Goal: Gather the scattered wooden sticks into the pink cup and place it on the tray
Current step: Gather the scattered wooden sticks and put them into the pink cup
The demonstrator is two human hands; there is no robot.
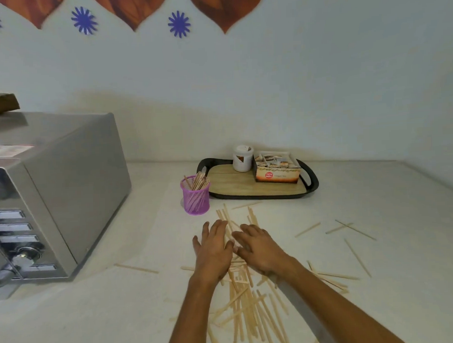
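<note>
A pink mesh cup (195, 198) stands upright on the white counter, just left of the tray (311, 180), with several wooden sticks in it. Many more wooden sticks (247, 309) lie scattered on the counter in front of me. My left hand (213, 248) and my right hand (259, 247) lie palm down side by side on the pile, fingers spread, pressing toward each other. Whether any sticks are pinched between them is hidden. The tray has a black rim with a wooden base.
On the tray stand a white jar (242, 158) and a small printed box (276, 169). A silver microwave (54, 192) fills the left side. Stray sticks (356, 256) lie to the right. The wall runs behind the tray.
</note>
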